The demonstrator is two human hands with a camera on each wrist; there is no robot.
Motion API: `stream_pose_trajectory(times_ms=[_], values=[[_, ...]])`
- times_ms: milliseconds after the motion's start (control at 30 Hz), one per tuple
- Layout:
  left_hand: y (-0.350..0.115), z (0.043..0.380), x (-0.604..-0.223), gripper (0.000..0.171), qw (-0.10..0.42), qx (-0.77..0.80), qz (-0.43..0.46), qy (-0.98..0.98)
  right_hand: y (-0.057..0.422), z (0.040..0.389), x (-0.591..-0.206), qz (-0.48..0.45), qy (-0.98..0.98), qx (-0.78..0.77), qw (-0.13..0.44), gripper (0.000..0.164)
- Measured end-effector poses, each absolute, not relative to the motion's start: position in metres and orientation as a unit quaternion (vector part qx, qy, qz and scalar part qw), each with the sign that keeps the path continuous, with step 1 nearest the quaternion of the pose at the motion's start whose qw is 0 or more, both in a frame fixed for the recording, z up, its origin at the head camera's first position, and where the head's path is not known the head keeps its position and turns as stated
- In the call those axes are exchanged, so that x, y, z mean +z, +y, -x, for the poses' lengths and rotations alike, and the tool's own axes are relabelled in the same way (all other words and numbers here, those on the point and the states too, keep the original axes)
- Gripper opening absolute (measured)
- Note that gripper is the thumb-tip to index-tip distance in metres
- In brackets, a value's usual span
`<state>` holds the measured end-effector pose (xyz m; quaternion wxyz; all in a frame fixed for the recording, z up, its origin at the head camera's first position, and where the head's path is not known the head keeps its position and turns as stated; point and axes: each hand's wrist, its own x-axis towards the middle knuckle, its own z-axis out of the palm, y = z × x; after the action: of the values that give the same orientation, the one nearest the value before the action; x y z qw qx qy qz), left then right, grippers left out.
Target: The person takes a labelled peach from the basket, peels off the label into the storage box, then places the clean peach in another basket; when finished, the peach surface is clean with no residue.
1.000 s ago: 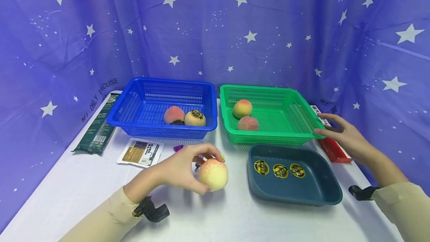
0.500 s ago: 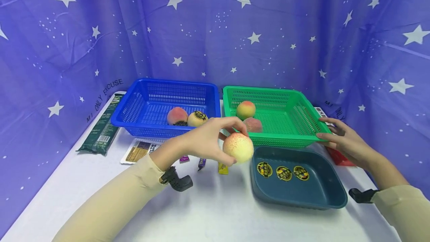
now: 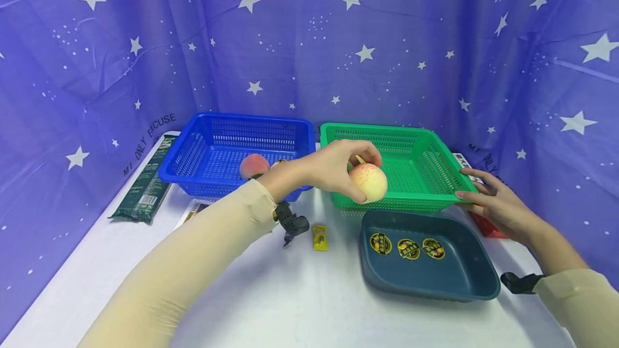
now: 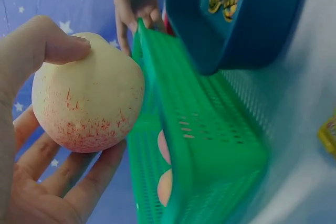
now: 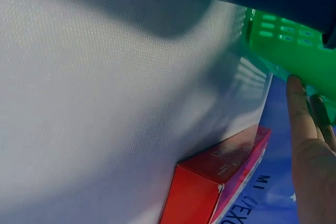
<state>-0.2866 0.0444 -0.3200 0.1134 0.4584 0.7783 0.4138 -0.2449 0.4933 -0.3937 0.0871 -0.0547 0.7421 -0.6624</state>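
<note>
The left hand (image 3: 338,168) is gripping a yellow peach (image 3: 369,182) with a red-speckled end; the thumb is pressing one side and the fingers are curving round the other. This peach is hanging in the air at the near left part of the green basket (image 3: 420,198), as the head view is showing it. The right hand (image 3: 498,197) is touching the basket's right rim near the front corner; its grip is looking loose, the fingers reaching out fairly straight rather than wrapping round the rim. In the left wrist view, two pink fruits (image 4: 165,187) are showing inside the green basket.

The blue basket (image 3: 208,180) is standing just left of the green one, holding a red peach (image 3: 253,165); a second fruit beside it is hiding mostly behind the left arm. In front of the green basket a dark tray (image 3: 425,290) is resting on the white tabletop (image 3: 290,310), with three round stickers (image 3: 408,249) lying inside. A yellow sweet (image 3: 319,237) is lying left of the tray. A red box (image 5: 191,195) is lying beside the right hand, and a dark green packet (image 3: 144,189) is lying left of the blue basket. Behind everything, a purple curtain (image 3: 300,69) with white stars is hanging.
</note>
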Motion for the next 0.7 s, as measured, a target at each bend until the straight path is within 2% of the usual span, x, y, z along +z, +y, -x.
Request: stream_pose_trajectory(times_ms=[500,700], values=[[0.087,0.339,-0.309,0.053,0.192,0.407,-0.424,0.786,0.492,0.245,-0.4,0.063,0.717,-0.689,0.085,0.064],[0.103,0.36,-0.313,0.053,0.197,0.396,-0.398,0.804,0.495,0.245,-0.404,0.074,0.714,-0.692,0.083,0.066]])
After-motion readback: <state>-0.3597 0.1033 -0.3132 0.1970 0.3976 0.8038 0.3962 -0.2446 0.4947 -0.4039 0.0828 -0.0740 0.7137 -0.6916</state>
